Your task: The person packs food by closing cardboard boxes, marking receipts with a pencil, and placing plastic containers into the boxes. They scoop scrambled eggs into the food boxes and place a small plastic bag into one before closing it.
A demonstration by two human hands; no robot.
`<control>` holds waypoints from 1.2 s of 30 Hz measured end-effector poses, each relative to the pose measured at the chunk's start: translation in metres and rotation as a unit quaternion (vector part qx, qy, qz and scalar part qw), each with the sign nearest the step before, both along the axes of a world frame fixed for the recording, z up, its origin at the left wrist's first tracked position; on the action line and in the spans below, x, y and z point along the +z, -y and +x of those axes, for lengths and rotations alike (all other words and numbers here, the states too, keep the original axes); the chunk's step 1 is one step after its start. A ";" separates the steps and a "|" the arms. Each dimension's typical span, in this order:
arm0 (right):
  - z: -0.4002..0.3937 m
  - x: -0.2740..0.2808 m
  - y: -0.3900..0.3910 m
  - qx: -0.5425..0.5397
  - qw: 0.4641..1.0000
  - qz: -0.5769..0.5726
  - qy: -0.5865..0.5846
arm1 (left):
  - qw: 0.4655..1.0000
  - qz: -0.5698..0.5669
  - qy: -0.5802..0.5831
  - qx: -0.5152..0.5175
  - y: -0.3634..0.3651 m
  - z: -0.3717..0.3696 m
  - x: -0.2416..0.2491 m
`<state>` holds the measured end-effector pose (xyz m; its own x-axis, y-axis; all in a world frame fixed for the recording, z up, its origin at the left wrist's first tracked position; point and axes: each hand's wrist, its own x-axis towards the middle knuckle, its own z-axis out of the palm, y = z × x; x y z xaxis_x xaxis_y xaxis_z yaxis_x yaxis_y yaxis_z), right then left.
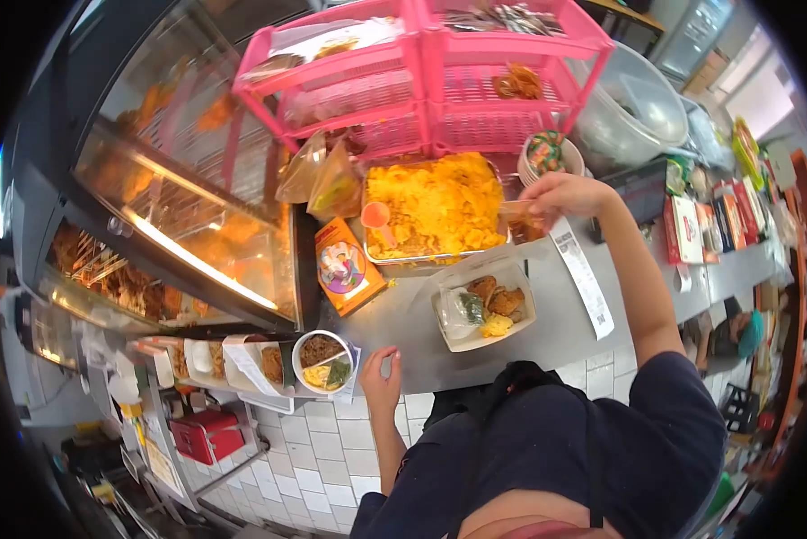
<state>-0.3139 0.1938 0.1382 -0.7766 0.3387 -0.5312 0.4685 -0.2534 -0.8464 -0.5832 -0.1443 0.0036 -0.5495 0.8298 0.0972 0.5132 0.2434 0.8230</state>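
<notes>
My right hand [562, 198] pinches something small at the right end of a metal tray [439, 260] heaped with yellow food [448, 193]; what it holds is unclear. A pink scoop [376, 216] rests on that food. Below the tray, an open carton [454, 338] holds fried pieces, yellow food and a knotted clear bag [458, 311]. My left hand [382, 379], loosely curved with nothing in it, hovers by the counter's front edge. Just left of it stands a round white bowl [299, 366] with dark minced food, yellow food and greens.
Pink racks [426, 81] stand behind the tray. A lit glass food cabinet [188, 216] fills the left, with an orange box [344, 268] beside it. Right of the carton lies a long receipt [581, 277]. Near the right edge, a person in a green cap [750, 332] is partly visible.
</notes>
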 end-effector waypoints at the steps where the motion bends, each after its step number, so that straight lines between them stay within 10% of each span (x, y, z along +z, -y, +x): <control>1: 0.005 -0.003 -0.003 -0.028 1.000 -0.002 0.011 | 1.000 0.000 -0.005 -0.018 -0.003 -0.002 -0.002; 12: -0.101 -0.030 -0.031 -0.012 0.998 -0.067 0.001 | 0.995 0.016 -0.029 -0.091 -0.047 -0.009 -0.001; 18: -0.193 -0.070 -0.067 -0.251 0.959 -0.007 -0.134 | 0.997 0.002 -0.044 -0.068 -0.028 -0.017 -0.005; 20: -0.197 -0.054 -0.067 0.147 0.927 0.297 -0.175 | 0.998 0.005 -0.038 -0.048 -0.015 -0.021 -0.013; 21: -0.200 -0.012 -0.045 0.123 0.986 0.084 -0.072 | 0.998 0.008 -0.039 -0.045 -0.008 -0.023 -0.015; 23: -0.198 0.042 -0.021 0.137 0.979 0.008 -0.152 | 1.000 -0.004 0.015 -0.018 0.004 -0.027 -0.018; 30: -0.229 0.166 -0.058 -0.153 0.700 0.577 -0.392 | 0.999 0.008 0.016 -0.038 0.008 -0.019 -0.027; 32: -0.241 0.151 -0.078 -0.120 0.631 0.764 -0.068 | 0.998 0.006 0.006 -0.059 0.000 -0.012 -0.014; 33: -0.239 0.129 -0.092 -0.054 0.591 0.798 -0.100 | 0.998 0.004 0.005 -0.061 0.001 -0.009 -0.014; 35: -0.246 0.101 -0.051 -0.064 0.553 0.810 -0.182 | 0.998 0.018 0.039 -0.052 -0.002 -0.006 -0.017; 36: -0.251 0.080 -0.053 -0.014 0.628 0.764 -0.149 | 0.997 0.021 0.038 -0.056 -0.001 -0.007 -0.019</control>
<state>-0.5652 0.2468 0.2182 -0.7465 0.2914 0.5982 0.2445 0.9562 -0.1608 -0.5900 -0.1430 -0.0159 -0.4615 0.8820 0.0950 0.4700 0.1523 0.8695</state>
